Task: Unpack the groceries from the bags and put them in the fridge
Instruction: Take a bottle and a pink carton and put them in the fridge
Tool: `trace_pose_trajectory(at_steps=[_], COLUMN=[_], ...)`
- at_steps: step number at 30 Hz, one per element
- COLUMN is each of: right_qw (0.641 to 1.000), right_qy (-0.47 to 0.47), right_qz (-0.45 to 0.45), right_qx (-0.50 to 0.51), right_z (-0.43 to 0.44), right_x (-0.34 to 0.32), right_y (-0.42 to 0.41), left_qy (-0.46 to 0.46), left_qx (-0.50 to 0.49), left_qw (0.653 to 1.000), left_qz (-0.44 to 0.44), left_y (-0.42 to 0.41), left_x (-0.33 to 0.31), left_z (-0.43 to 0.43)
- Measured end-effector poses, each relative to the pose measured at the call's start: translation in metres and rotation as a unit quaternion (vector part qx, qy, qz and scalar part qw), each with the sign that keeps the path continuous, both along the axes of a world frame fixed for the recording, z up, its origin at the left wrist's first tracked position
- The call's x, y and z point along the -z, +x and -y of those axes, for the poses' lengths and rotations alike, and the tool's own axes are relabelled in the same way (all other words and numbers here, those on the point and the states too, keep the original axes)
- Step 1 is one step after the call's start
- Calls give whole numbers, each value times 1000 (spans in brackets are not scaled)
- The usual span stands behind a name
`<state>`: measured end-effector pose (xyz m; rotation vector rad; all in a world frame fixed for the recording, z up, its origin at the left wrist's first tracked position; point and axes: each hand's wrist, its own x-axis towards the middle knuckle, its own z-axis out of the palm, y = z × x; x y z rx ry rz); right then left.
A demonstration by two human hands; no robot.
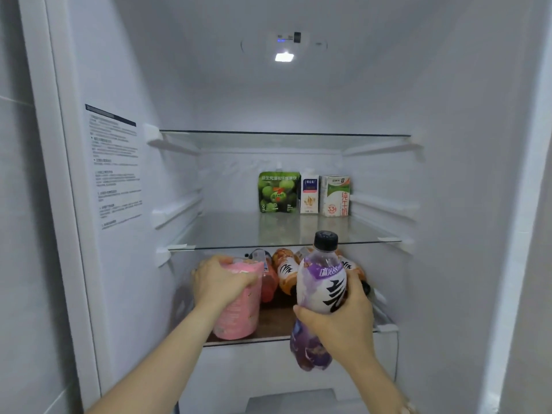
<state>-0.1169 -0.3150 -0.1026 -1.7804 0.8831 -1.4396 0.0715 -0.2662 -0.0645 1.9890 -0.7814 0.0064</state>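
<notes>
The open fridge (448,85) fills the view, its lamp (284,57) lit in the ceiling and a printed label (116,165) stuck on the left inner wall; the top glass shelf (283,135) carries nothing that shows; on the middle glass shelf (239,234), towards the back, a green pouch (278,191) stands upright with a slim white carton (309,192) just beside it on the right and a milk carton (336,196) next to that, the three in a row; on the lower shelf (274,321) several bottles lie on their sides towards the back, among them an orange bottle (285,271) and a reddish bottle (267,282), partly hidden behind the arms; the left hand (222,282) is clasped around the upper part of a pink pouch (239,309), which stands at the left front of the lower shelf, its base near the shelf's front edge; the right hand (340,315) is wrapped around the middle of a purple bottle (321,297) with a black cap, gripping it upright and slightly tilted in front of the lower shelf, its base hanging below the shelf's front edge and its cap reaching up to the level of the middle shelf; both forearms reach in from the bottom of the view
</notes>
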Motion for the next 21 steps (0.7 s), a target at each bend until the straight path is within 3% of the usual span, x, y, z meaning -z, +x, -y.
trace_pose_trajectory(at_steps=[5, 10, 21], right_qw=[999, 999, 999], right_qy=[11, -8, -16], right_qz=[34, 39, 51], right_qx=[-14, -13, -8], right_z=[3, 13, 20], right_x=[-13, -18, -15], right_y=[-5, -12, -19], left_qy=[-36, -30, 18], left_qx=[66, 143, 197], left_qw=[994, 989, 980], left_qz=[-78, -36, 32], left_y=[-25, -56, -66], left_x=[-2, 5, 12], left_z=[17, 39, 53])
